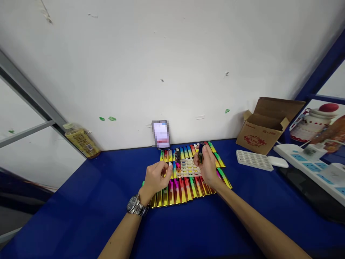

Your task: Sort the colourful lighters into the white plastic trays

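Rows of rainbow-coloured lighters (185, 190) lie side by side on the blue table (81, 194), around a white tray with holes (188, 167). A few dark lighters (177, 156) stand in the tray's left side. My right hand (206, 163) is closed around a dark lighter (201, 153), held above the tray's right part. My left hand (157, 176), with a wristwatch (136, 205), rests curled at the tray's left edge, its fingers pinched on something I cannot make out.
A yellow bottle (81, 140) lies at the back left by the wall. An open cardboard box (265, 126) sits at the back right, with a second white tray (254, 160) in front of it. A white power strip (309, 165) runs along the right.
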Demonstrator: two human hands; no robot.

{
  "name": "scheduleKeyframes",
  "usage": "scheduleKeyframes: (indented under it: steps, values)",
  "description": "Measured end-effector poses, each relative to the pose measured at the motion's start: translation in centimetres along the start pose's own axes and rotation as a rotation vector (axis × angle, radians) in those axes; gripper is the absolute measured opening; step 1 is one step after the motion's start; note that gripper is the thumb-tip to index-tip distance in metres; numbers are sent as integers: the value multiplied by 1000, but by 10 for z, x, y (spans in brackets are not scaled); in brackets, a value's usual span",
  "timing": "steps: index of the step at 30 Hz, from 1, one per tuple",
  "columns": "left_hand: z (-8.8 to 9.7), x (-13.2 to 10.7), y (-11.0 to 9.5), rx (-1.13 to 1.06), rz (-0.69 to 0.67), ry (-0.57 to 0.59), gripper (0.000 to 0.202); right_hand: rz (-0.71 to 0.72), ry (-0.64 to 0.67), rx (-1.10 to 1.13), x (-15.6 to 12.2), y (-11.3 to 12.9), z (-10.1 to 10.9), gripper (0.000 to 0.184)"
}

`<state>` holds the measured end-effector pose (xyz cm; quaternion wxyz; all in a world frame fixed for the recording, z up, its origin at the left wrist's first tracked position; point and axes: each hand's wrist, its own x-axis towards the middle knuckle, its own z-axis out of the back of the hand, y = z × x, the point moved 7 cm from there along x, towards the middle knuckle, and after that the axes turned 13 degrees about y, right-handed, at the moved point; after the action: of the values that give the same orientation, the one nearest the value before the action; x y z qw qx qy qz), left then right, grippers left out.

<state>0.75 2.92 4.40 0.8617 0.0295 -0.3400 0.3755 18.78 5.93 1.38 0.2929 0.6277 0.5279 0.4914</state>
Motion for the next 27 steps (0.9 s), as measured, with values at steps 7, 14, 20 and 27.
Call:
scheduleKeyframes:
  steps: [7,14,20,27]
  values:
    - [-9,-2,19,25,82,81,30,-318,-61,170,0,-26,10,54]
    - [-12,0,20,32,133,138,32,-362,-121,189,-5,-15,4,47]
    - [-18,-1,23,25,181,238,35,-375,-57,204,-4,-18,1,47]
    - [-28,-1,24,-15,227,420,36,-381,-37,131,-3,-23,2,46]
